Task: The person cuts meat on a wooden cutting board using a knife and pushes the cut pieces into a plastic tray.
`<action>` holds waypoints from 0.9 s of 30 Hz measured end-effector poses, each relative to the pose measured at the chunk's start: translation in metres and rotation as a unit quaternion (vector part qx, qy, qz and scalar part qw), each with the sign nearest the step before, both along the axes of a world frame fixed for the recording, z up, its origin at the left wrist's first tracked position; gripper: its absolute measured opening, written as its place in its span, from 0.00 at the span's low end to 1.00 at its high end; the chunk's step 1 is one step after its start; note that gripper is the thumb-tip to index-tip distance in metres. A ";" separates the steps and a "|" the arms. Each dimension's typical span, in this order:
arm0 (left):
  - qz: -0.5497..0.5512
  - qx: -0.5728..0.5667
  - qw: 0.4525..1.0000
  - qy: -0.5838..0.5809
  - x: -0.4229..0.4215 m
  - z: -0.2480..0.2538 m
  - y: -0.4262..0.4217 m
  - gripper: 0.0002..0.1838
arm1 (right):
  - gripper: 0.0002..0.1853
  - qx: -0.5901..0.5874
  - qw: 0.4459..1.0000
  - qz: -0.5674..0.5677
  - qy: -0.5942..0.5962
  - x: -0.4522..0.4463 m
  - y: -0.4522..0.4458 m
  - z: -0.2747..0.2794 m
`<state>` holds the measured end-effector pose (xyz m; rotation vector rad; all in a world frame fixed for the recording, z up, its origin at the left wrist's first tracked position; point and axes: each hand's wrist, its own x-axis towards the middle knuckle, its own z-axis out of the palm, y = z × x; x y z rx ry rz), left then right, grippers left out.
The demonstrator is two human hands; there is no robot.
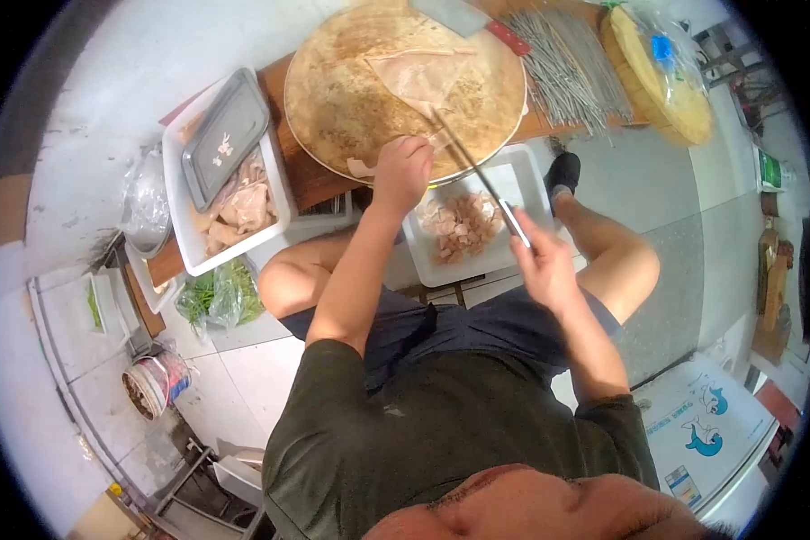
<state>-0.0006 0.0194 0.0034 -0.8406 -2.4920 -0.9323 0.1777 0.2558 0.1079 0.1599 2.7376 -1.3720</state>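
A large round chopping board (333, 108) lies on a wooden bench, with a flat pale piece of meat (418, 79) near its middle. My left hand (404, 171) is over the board's near edge, fingers pressed together beside a small pale strip (361, 168); what they hold, if anything, is hidden. My right hand (545, 261) is closed round the light handle of a long thin knife (468, 157), its blade pointing up and left toward the meat. Below the board, a white tray (533, 171) contains small cut pieces of meat (466, 227).
A white bin (189, 243) of larger meat pieces (243, 209) and a grey tray (228, 139) stand at left. A cleaver (454, 15) and metal skewers (571, 67) lie at the back. Bagged greens (220, 295), a bucket (157, 382) and a white box (706, 427) are around.
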 end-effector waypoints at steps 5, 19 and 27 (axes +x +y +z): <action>0.030 -0.053 0.998 0.029 0.004 -0.019 0.009 0.08 | 0.25 0.034 0.999 0.033 0.028 0.004 -0.013 -0.008; 0.051 -0.070 0.994 0.060 0.009 -0.017 0.013 0.07 | 0.24 0.061 0.994 0.040 0.083 -0.009 -0.021 -0.012; 0.050 -0.111 0.992 0.042 0.006 -0.019 0.014 0.08 | 0.22 0.091 0.994 0.043 0.048 -0.036 -0.030 -0.010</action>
